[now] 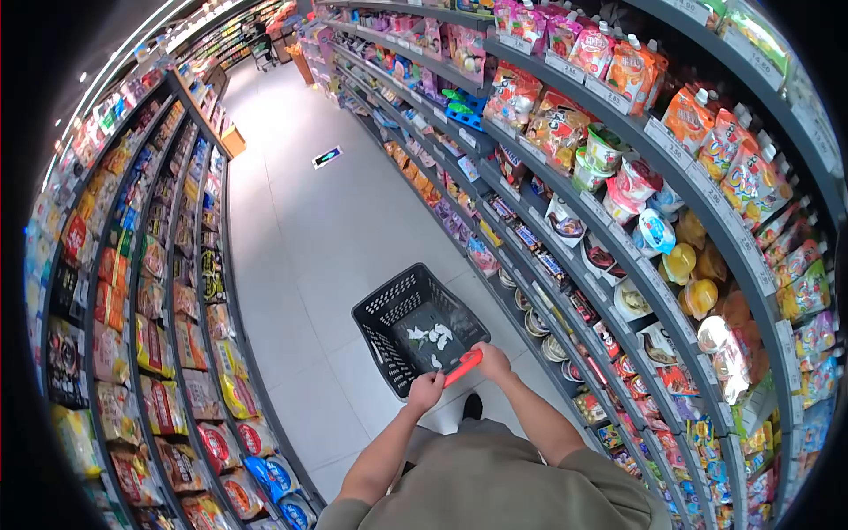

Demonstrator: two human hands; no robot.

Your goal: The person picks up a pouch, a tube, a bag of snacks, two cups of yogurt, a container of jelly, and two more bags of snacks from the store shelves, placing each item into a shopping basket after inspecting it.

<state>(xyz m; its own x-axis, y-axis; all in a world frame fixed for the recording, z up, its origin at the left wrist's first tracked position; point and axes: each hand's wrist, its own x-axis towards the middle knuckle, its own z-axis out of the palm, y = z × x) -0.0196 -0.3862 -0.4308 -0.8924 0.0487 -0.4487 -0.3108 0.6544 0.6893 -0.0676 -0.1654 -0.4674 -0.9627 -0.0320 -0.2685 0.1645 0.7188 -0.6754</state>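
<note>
Shelving (618, 110) runs along the right side from near to far, stocked with spouted pouches (632, 71), lidded cups (655, 231), yellow cups (699, 299) and chocolate bars (539, 252), with price labels on the shelf edges; a second shelving run (132, 291) stands on the left, holding bagged snacks, with red packs (218, 444) and blue packs (271, 477) at its near low end. At the far end are a cart (263, 55) and further stocked shelves; a small dark floor sign (327, 157) lies in the far part of the aisle, well apart from the basket.

The floor (291, 291) is pale tile with visible joints; bright ceiling lights show at far left; the aisle is bounded by shelving on both sides.

The black basket (420, 327) is in front of the person, between the two shelving runs and nearer the right one; its walls are perforated; white pieces, nature unclear, show on its bottom; a dark shoe (473, 406) is just beside its near side.

Both forearms reach forward from olive sleeves and converge; the left hand (491, 360) has its grip closed around the right end of the red handle (463, 368); the right hand (427, 389) is closed at the left end.
</note>
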